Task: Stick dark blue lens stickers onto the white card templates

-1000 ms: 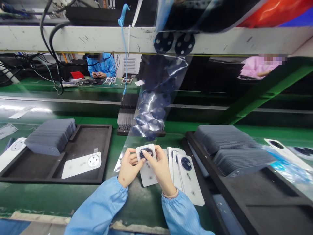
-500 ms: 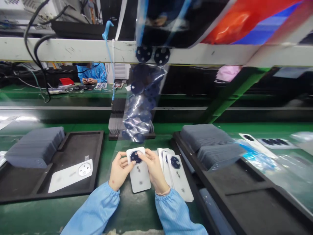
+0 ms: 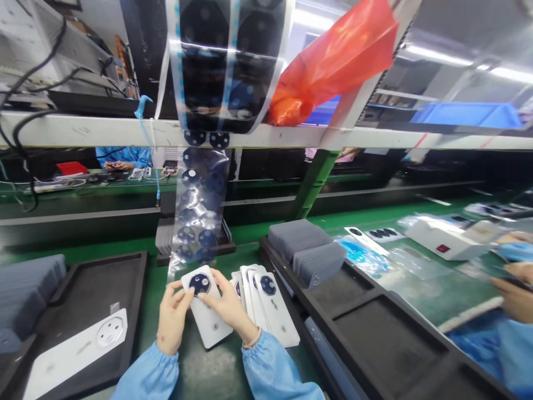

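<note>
My left hand (image 3: 172, 316) holds the left edge of a white phone-shaped panel (image 3: 210, 322), its thumb near the round dark camera piece (image 3: 200, 284). On the panel's right side, my right hand (image 3: 229, 304) grips the edge, with its thumb just below the dark piece. The panel is tilted, its top leaning left. Close by on the right lie several similar white panels (image 3: 280, 316), overlapping in a fan, with dark round pieces. Another white panel (image 3: 77, 355) with a pale round area rests in the left black tray (image 3: 137, 311).
Grey sheets (image 3: 300, 239) stand stacked in the right black tray (image 3: 375, 289). A clear strip of dark discs (image 3: 195, 194) hangs from the white beam (image 3: 258, 136). At the right edge are another person's hands (image 3: 516, 283) beside a white box (image 3: 445, 236).
The view has swung right and up, bringing in the white box and another person's hands. The held panel has tilted, and my right thumb has moved from the dark piece to just below it.
</note>
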`<state>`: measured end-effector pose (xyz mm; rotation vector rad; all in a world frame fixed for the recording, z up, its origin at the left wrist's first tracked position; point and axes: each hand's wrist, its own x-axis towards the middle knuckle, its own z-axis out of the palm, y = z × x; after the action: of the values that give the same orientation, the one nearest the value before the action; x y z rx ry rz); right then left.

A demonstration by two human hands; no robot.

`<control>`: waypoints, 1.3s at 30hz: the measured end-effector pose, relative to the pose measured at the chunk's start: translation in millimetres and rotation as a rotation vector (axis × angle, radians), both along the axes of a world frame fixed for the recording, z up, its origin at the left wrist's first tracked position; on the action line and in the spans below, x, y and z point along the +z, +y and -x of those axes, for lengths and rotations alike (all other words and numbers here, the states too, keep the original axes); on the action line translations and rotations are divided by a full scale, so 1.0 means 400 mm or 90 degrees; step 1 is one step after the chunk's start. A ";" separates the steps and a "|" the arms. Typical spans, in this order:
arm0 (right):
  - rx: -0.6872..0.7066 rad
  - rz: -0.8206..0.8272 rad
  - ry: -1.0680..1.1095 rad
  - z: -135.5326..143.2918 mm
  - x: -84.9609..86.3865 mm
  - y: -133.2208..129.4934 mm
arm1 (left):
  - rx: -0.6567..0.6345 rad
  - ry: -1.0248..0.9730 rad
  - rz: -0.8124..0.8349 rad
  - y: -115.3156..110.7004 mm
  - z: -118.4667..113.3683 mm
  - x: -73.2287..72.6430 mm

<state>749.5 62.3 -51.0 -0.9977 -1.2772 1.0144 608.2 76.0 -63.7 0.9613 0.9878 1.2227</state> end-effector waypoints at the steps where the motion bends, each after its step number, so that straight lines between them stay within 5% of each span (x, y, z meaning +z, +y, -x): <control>1: -0.033 0.006 -0.019 0.006 -0.002 -0.005 | -0.004 0.007 -0.013 -0.006 -0.008 -0.003; 4: -0.102 0.026 -0.057 0.010 0.003 -0.021 | -0.038 0.044 -0.057 -0.029 -0.028 0.003; 7: -0.144 0.041 -0.058 -0.029 0.031 -0.037 | -0.056 0.174 -0.115 -0.047 -0.001 0.049; 10: -0.278 0.047 -0.071 -0.122 0.053 -0.047 | -0.018 0.355 -0.162 -0.047 0.114 0.115; 13: -0.369 0.041 -0.191 -0.239 0.030 -0.039 | 0.025 0.513 -0.175 -0.035 0.290 0.155; 17: -0.408 0.183 -0.416 -0.328 -0.060 -0.002 | -0.009 0.695 -0.139 -0.017 0.491 0.117; 20: -0.420 0.115 -0.552 -0.314 -0.104 0.018 | -0.080 0.856 -0.122 -0.004 0.568 0.048; 23: -0.436 -0.011 -0.602 -0.270 -0.091 0.019 | -0.085 0.980 -0.074 0.011 0.601 -0.007; 26: -0.434 -0.100 -0.541 -0.230 -0.042 0.011 | -0.079 0.993 -0.058 0.027 0.613 -0.025; 31: -0.382 -0.117 -0.414 -0.194 0.020 0.006 | -0.125 0.945 -0.051 0.043 0.613 -0.006; 39: -0.328 -0.106 -0.338 -0.175 0.003 0.009 | -0.117 0.984 -0.030 0.076 0.592 0.035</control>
<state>819.5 65.8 -49.8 -1.4239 -1.3907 0.2448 371.3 106.5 -49.7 2.0267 1.9336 0.1286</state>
